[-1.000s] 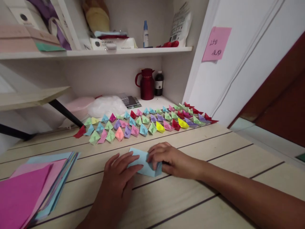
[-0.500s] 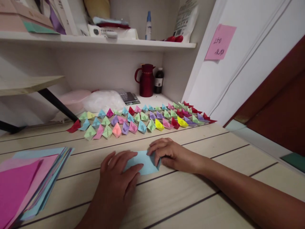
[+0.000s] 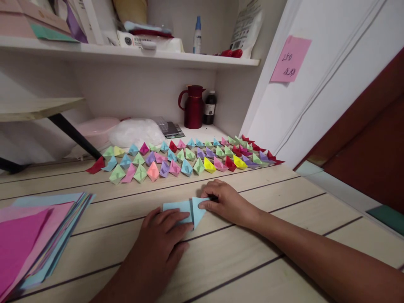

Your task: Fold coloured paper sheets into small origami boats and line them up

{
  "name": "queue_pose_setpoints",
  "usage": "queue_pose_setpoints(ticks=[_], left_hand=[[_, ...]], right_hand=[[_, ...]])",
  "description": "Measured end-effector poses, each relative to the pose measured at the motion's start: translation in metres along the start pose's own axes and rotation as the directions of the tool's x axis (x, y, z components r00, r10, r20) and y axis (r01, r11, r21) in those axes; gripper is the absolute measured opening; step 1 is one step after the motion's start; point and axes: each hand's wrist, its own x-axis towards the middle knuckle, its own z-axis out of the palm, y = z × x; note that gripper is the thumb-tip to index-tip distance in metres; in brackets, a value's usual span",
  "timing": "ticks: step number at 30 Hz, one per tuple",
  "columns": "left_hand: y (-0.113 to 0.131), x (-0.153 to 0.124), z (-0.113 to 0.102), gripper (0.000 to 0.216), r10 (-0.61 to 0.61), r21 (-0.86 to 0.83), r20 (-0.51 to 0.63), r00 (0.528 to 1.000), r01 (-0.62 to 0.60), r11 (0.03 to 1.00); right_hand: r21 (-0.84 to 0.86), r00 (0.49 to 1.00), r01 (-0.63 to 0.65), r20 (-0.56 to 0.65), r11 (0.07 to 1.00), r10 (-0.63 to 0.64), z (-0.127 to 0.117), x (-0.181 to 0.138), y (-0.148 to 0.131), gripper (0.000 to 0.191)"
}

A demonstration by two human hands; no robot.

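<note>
The plank-patterned table [image 3: 240, 269] is bearing rows of folded paper boats [image 3: 189, 155] and, at left, a coloured-paper stack [image 3: 22, 246]. My left hand [image 3: 164, 235], fingers loosely extended, is covering part of a light-blue paper [image 3: 184, 205] lying before the boats. My right hand [image 3: 225, 202], half-curled, is laying its thumb on the paper's triangular flap [image 3: 197, 212]; whether it is pinching, I cannot tell.

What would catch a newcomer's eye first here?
Probably the rows of small, bright paper boats, spread across the far part of the tabletop. Nearer, in the middle, the left hand rests on blue paper while the right hand holds the flap folded over at its right end. At the left edge lies a stack of coloured paper, and a dark red jug stands behind the boats.
</note>
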Motion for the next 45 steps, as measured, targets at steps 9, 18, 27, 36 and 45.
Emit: queue_pose_setpoints(ticks=[9, 18, 27, 36, 45], left_hand=[[0.008, 0.003, -0.002, 0.05, -0.103, 0.015, 0.0, 0.995, 0.103, 0.995], [-0.004, -0.005, 0.014, 0.044, 0.073, 0.171, -0.081, 0.994, -0.059, 0.984], [0.007, 0.006, -0.005, 0.038, 0.1, 0.316, -0.012, 0.995, -0.091, 0.944], [0.014, 0.0, 0.004, 0.03, 0.053, 0.31, -0.05, 0.997, -0.035, 0.95], [0.009, -0.003, 0.018, 0.024, 0.202, 0.354, -0.187, 0.961, -0.126, 0.927]], right_hand=[[-0.076, 0.999, -0.048, 0.004, 0.996, 0.049, 0.005, 0.004, 0.002, 0.02], [-0.015, 0.996, -0.079, -0.051, 0.997, 0.078, 0.004, 0.005, 0.01, 0.023], [0.048, 0.965, -0.095, -0.24, 0.994, 0.104, -0.019, 0.003, 0.015, 0.008], [-0.146, 1.0, -0.01, -0.019, 0.989, 0.008, 0.007, -0.004, -0.002, 0.04], [0.164, 0.995, -0.081, 0.065, 0.983, 0.071, 0.003, -0.002, -0.007, 0.021]])
